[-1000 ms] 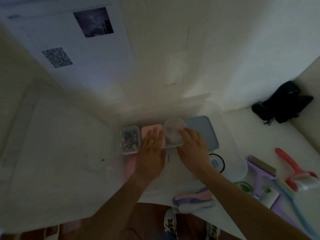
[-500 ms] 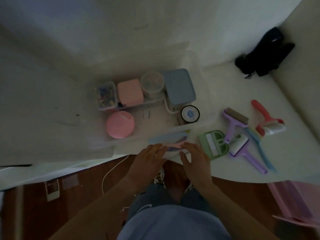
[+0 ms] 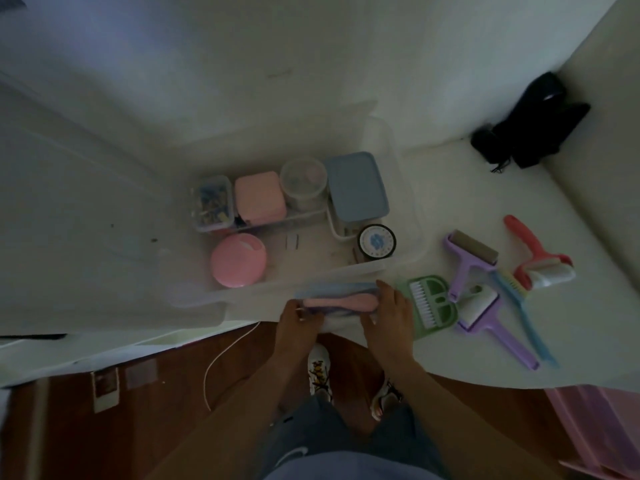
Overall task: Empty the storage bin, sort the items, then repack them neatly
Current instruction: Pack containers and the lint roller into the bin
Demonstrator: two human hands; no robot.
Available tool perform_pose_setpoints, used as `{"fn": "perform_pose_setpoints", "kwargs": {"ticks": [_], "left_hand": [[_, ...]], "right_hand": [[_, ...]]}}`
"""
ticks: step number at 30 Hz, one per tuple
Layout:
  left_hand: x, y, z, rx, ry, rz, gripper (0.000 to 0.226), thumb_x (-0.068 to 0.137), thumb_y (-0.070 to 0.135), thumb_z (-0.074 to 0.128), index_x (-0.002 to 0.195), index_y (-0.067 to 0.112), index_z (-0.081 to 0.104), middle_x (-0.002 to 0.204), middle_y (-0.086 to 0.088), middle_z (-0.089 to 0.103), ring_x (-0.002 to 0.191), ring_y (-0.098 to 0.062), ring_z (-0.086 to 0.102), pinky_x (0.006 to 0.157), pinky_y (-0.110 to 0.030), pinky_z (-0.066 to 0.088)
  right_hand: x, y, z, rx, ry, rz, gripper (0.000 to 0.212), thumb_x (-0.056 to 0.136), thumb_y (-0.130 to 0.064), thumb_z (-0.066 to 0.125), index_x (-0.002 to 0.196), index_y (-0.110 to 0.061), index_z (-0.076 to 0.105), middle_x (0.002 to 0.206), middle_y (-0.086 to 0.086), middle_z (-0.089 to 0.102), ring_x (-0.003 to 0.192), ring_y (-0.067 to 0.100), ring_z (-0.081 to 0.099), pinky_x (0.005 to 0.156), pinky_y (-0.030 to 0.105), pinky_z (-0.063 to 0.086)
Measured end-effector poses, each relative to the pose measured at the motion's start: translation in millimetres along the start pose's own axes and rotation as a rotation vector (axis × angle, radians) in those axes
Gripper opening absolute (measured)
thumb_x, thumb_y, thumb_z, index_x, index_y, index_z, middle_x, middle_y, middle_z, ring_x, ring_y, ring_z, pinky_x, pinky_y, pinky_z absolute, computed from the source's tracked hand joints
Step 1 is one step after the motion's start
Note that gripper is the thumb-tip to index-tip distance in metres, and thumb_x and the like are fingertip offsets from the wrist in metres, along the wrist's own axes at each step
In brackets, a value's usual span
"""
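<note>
A clear storage bin (image 3: 405,258) stands on the white table. Inside it sit a small clear box of coloured clips (image 3: 212,203), a pink square box (image 3: 259,196), a clear round jar (image 3: 303,180), a blue-lidded box (image 3: 356,187), a round pink case (image 3: 238,259) and a round tape roll (image 3: 376,241). In front of the bin lies a stack of pink, blue and purple pieces (image 3: 341,299). My left hand (image 3: 298,322) grips its left end and my right hand (image 3: 389,313) holds its right end.
Right of the bin lie a green mini dustpan with brush (image 3: 433,303), two purple lint rollers (image 3: 471,261), a blue brush (image 3: 519,306) and a red lint roller (image 3: 540,261). A black object (image 3: 530,126) sits at the back right corner. A pink container (image 3: 602,427) is at lower right.
My hands left the round jar inside the bin and came back to the stack at the table's front edge, now closed on its two ends. The view tilted down.
</note>
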State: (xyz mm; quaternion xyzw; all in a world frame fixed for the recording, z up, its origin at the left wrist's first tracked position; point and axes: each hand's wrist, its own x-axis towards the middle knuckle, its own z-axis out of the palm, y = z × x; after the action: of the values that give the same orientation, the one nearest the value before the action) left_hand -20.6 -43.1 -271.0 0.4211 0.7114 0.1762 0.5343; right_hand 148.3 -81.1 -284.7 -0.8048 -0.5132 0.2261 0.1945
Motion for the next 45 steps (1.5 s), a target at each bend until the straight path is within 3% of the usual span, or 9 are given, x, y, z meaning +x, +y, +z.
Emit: {"fn": "perform_pose_setpoints", "kwargs": {"ticks": [4,14,20,23,28,33,37,42,45], "left_hand": [[-52,34,-21,-0.340,-0.091,0.062,0.022,0.087,0.001,0.068,0.105,0.005,0.056,0.087,-0.003,0.065,0.082,-0.014,0.065,0.059,-0.011,0.050],[-69,163,-96,-0.377,-0.227,0.355,0.022,0.088,0.003,0.067,0.105,0.017,0.068,0.088,0.001,0.075,0.079,-0.011,0.070,0.067,-0.023,0.055],[31,243,-63,-0.452,-0.145,0.281,0.043,0.080,0.013,0.079,0.119,0.004,0.062,0.093,-0.010,0.067,0.078,-0.020,0.064,0.072,-0.031,0.053],[66,247,-33,-0.247,-0.084,0.371,0.060,0.077,0.010,0.082,0.130,0.009,0.053,0.097,-0.006,0.069,0.078,-0.014,0.065,0.076,-0.029,0.055],[103,231,-6,0.182,-0.028,0.539,0.076,0.082,0.020,0.077,0.146,0.011,0.036,0.137,-0.014,0.055,0.124,-0.028,0.056,0.102,-0.033,0.045],[113,194,1,0.917,0.182,1.148,0.049,0.087,0.022,0.062,0.133,0.005,0.057,0.137,-0.023,0.054,0.128,-0.042,0.051,0.104,-0.047,0.045],[132,192,2,1.213,0.045,1.174,0.060,0.103,0.040,0.014,0.140,0.012,0.052,0.146,-0.024,0.046,0.137,-0.042,0.041,0.115,-0.047,0.032],[129,217,1,1.332,-0.017,1.358,0.054,0.102,0.030,0.023,0.143,0.005,0.046,0.150,-0.026,0.038,0.140,-0.044,0.034,0.119,-0.047,0.021],[128,210,-3,1.151,0.132,1.350,0.045,0.099,0.028,0.044,0.136,0.005,0.055,0.142,-0.024,0.050,0.132,-0.037,0.040,0.111,-0.047,0.037]], "right_hand": [[-23,-8,-51,0.155,0.052,-0.066,0.072,0.075,-0.021,0.081,0.138,-0.018,0.047,0.116,0.003,0.059,0.108,0.026,0.047,0.080,0.033,0.040],[-11,-88,-188,0.553,0.117,-0.094,0.051,0.080,-0.032,0.073,0.127,-0.039,0.052,0.119,-0.017,0.040,0.096,-0.003,0.060,0.068,0.010,0.054],[68,-109,-153,0.303,0.312,-0.045,0.015,0.084,-0.015,0.067,0.094,-0.025,0.071,0.094,0.002,0.063,0.073,0.015,0.065,0.070,0.031,0.054],[92,-118,-125,0.125,0.271,-0.024,0.015,0.086,-0.012,0.060,0.090,-0.017,0.073,0.093,0.009,0.061,0.081,0.030,0.063,0.075,0.035,0.048],[111,-110,-97,-0.115,0.158,-0.038,0.014,0.088,-0.011,0.057,0.095,-0.012,0.069,0.101,0.010,0.056,0.087,0.032,0.061,0.071,0.038,0.047],[124,-98,-83,-0.251,0.031,-0.278,0.022,0.083,-0.018,0.056,0.103,-0.017,0.063,0.106,0.003,0.061,0.101,0.030,0.054,0.075,0.039,0.048],[130,-99,-84,-0.309,-0.072,-0.292,0.030,0.091,-0.023,0.050,0.117,-0.011,0.056,0.119,0.009,0.059,0.113,0.031,0.054,0.086,0.040,0.047],[139,-99,-99,-0.371,-0.064,-0.278,0.032,0.092,-0.016,0.056,0.122,-0.007,0.053,0.121,0.011,0.056,0.115,0.028,0.052,0.088,0.035,0.046],[136,-91,-98,-0.284,-0.018,-0.314,0.030,0.088,-0.010,0.056,0.118,-0.010,0.055,0.114,0.009,0.057,0.109,0.029,0.054,0.084,0.037,0.049]]}}
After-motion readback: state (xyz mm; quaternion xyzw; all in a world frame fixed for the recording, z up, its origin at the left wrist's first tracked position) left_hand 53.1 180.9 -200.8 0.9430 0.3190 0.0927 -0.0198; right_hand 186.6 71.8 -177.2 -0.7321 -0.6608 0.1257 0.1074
